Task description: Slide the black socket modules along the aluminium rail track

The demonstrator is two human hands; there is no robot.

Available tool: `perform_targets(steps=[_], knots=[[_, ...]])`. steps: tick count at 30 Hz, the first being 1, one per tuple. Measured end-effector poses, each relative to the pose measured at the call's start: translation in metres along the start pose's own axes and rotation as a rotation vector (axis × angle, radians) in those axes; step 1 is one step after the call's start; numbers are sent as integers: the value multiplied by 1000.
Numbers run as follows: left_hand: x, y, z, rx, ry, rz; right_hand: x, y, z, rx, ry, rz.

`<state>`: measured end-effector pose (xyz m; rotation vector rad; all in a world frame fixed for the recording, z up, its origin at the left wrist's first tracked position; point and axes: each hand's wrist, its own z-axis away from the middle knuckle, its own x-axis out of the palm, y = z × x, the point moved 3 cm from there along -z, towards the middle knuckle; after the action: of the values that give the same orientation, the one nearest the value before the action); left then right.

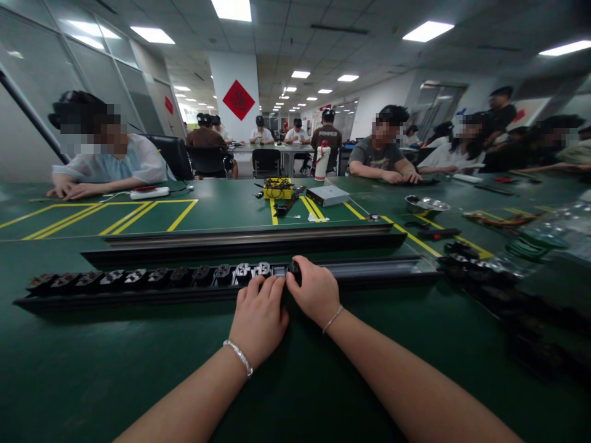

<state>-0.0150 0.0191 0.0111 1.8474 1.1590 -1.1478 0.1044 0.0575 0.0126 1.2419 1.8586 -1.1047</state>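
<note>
A long black channel rail (383, 271) lies crosswise in front of me. Along its left part sits a row of black socket modules (180, 277) with metal contacts facing up. My left hand (259, 317) is closed over the rail's near edge, its fingertips by the last modules in the row. Just right of it, my right hand (317, 289) pinches a small black module (294, 268) at the channel. Its lower part is hidden behind my fingers. The right stretch of the channel shows its bare inside.
More black rails (240, 243) lie behind the first. Loose black modules (489, 289) are heaped at the right, near a plastic bottle (530, 243) and a metal bowl (427, 205). A yellow box (278, 188) stands farther back. Co-workers sit across the green table (152, 369).
</note>
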Motion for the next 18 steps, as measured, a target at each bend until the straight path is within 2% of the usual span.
perform_targets(steps=[18], knots=[[-3,0,6,31,-18,-2,3,0,1,-51,48,29]])
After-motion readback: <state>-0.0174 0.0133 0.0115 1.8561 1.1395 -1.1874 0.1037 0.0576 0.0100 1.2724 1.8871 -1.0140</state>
